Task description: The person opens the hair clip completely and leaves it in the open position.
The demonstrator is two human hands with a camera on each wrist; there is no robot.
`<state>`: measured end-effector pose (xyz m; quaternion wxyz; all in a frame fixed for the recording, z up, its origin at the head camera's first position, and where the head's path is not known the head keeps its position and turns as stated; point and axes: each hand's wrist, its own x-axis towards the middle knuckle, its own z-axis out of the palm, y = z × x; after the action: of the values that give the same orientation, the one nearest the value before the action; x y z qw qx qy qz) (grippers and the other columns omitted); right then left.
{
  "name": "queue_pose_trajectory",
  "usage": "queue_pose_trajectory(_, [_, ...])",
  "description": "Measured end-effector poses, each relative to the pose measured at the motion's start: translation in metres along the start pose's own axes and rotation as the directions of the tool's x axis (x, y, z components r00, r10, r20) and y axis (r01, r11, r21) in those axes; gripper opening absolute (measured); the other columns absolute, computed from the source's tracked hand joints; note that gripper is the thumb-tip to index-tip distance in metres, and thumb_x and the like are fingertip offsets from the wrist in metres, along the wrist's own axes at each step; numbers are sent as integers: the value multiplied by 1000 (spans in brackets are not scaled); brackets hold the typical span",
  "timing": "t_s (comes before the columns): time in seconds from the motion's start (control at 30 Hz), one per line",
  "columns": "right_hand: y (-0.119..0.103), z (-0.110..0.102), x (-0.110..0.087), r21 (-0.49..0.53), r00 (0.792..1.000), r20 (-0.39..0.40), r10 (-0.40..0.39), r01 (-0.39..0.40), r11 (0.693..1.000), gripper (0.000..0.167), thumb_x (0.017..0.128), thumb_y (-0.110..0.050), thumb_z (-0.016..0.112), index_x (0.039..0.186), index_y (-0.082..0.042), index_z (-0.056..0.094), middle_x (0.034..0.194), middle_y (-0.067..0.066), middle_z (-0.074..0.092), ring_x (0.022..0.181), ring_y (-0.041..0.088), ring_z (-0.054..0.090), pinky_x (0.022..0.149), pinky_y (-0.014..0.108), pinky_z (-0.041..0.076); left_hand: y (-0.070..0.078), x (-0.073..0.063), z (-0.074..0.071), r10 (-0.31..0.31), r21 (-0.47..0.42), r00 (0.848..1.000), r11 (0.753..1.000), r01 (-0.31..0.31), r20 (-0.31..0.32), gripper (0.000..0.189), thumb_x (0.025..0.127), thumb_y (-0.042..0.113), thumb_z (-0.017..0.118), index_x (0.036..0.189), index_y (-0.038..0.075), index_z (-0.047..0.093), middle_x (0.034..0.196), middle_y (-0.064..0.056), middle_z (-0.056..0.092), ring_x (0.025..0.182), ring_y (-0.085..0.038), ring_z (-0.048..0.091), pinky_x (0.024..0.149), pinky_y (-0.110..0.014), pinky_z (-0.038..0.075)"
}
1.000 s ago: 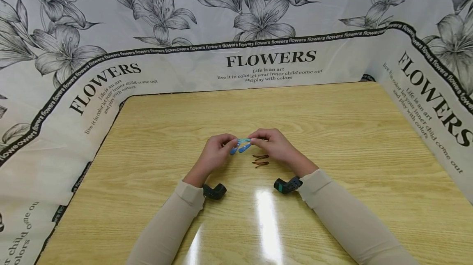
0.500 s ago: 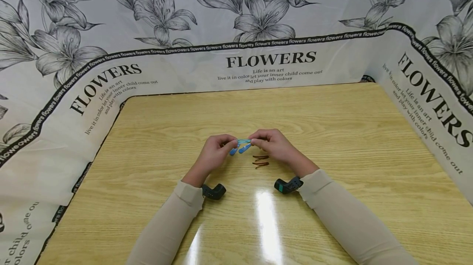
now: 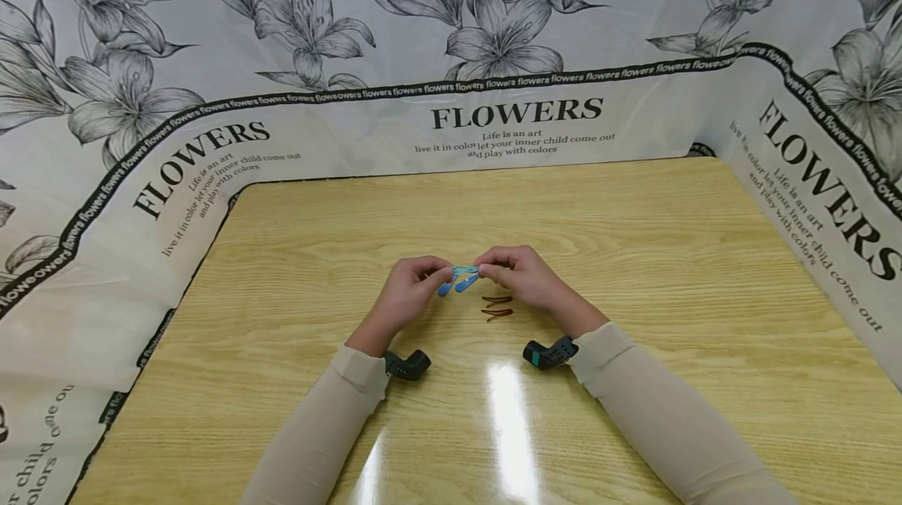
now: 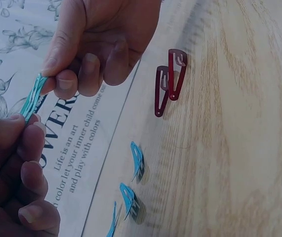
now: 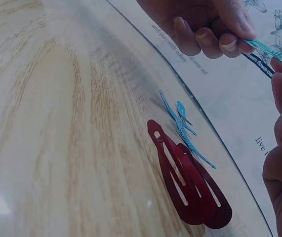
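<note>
A teal snap hair clip (image 3: pixel 465 271) is stretched between my two hands, above the tabletop. Its left end is pinched by the thumb and forefinger of my left hand (image 3: pixel 412 288). My right hand (image 3: pixel 521 274) pinches the opposite end. Both wrist views show the held teal clip (image 4: pixel 32 98) with its slim strips side by side. On the wood beneath it lie several blue snap hair clips (image 3: pixel 467 283), partly hidden in the head view by my left fingers. Nearer to me, two dark red snap hair clips (image 5: pixel 192 210) lie close together, overlapping in the right wrist view.
The wooden table (image 3: pixel 338 223) is backed and flanked by a white flower-print sheet (image 3: pixel 521 121). Black wrist devices (image 3: pixel 409 365) sit at both cuffs. Light glares off the front of the tabletop.
</note>
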<state>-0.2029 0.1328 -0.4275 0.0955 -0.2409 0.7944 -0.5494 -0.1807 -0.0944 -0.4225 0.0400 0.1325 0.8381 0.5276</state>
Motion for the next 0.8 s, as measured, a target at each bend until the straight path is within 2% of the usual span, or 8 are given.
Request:
queue_pose_trajectory(0.1, [1, 0, 0, 1, 1000, -7, 6, -6, 1000, 22, 99, -19, 55, 105, -5, 71, 98, 21, 66, 60, 14, 42, 58, 26, 40, 1, 0, 0, 12, -7, 1000, 1000, -12, 8, 21, 97, 27, 59, 99, 12, 74, 92, -3, 70, 72, -17, 51, 64, -28, 43])
queue_pose_trajectory(0.3, [-2, -1, 0, 4, 1000, -23, 21, -21, 1000, 23, 99, -19, 56, 106, -2, 71, 97, 19, 67, 62, 13, 42, 58, 25, 39, 1, -1, -1, 11, -8, 1000, 1000, -11, 8, 21, 96, 31, 61, 99, 14, 74, 91, -2, 69, 69, -19, 50, 61, -28, 42])
queue_pose_trajectory(0.53, [0, -1, 1, -1, 999, -39, 24, -24, 1000, 25, 97, -20, 59, 107, -2, 71, 104, 21, 68, 67, 15, 47, 61, 26, 41, -1, 0, -1, 10, 6, 1000, 1000, -10, -1, 21, 95, 29, 63, 99, 13, 75, 88, -1, 69, 65, -19, 49, 57, -27, 42])
queue_pose_trajectory(0.7, [-2, -2, 0, -33, 998, -53, 46, -47, 998, 21, 96, -23, 62, 106, -8, 73, 105, 11, 70, 80, 17, 55, 67, 27, 45, -1, 0, -1, 11, 26, 1000, 1000, -11, -7, 18, 94, 28, 64, 96, 14, 76, 88, -1, 70, 66, -18, 50, 57, -28, 43])
queue_pose_trajectory(0.8, [-1, -1, 0, -66, 997, -56, 59, -63, 996, 18, 95, -22, 63, 105, -11, 74, 104, 6, 70, 82, 18, 56, 68, 29, 46, -2, 0, -1, 23, 47, 1000, 999, -23, -7, 18, 94, 28, 65, 95, 14, 76, 88, -2, 71, 65, -17, 51, 58, -28, 44])
